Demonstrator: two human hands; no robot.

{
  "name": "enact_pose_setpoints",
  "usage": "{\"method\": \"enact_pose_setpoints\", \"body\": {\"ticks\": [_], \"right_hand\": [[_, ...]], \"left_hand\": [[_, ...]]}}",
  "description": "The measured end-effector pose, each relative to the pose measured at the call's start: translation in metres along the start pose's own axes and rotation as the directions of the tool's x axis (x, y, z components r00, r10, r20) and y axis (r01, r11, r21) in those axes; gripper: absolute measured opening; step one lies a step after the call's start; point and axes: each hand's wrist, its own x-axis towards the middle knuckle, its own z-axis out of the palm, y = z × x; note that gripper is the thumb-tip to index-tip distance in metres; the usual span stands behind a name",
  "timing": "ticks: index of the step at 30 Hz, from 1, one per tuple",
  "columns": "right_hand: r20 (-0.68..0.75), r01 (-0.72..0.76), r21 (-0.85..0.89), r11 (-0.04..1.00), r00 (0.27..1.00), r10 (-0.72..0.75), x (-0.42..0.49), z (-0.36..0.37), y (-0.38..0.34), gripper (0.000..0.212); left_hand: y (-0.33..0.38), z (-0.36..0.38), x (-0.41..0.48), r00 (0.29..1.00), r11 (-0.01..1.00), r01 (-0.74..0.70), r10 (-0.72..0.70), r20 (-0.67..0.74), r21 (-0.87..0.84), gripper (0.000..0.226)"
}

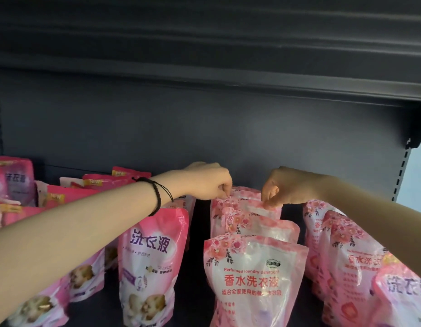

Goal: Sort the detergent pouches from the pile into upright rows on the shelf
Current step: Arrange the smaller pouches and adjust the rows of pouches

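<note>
So both hands are clamped on the same bag here: the left hand (212, 182) and right hand (282, 187) each pinch a top corner of the floral pouch (248, 208), hands apart and roughly level. My guess is the two-corner grip is there because these bags are floppy, and holding both corners keeps it from slumping while its base settles.

The pouch sits toward the back edge of the shelf (197, 267), roughly mid-width, behind two other floral ones, the front pouch (252, 274) being nearest the front edge. Its long axis runs up and down, sealed top edge up, printed face toward the front edge like the ones ahead of it. Looks like it's being squared up as a rear member of that row.

Another floral row (346, 251) stands toward the right edge, and a pink puppy pouch (153, 253) stands upright just left of the gap. The messy pile (70, 192) toward the back-left corner looks unsorted, so I'd say there's plenty left to do.
</note>
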Motion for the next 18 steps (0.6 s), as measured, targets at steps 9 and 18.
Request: {"method": "enact_pose_setpoints", "body": {"ticks": [9,18], "right_hand": [[-0.018,0.019,-0.114,0.993,1.0,-0.021,0.005,0.001,-0.021,0.015],[-0.038,0.181,-0.123,0.976,0.982,-0.187,0.055,-0.016,-0.088,0.01]], "left_hand": [[-0.036,-0.02,-0.044,0.992,0.968,0.122,-0.118,0.032,-0.219,0.013],[-0.115,-0.03,-0.088,0.958,0.98,0.199,-0.195,0.212,0.002,0.015]]}}
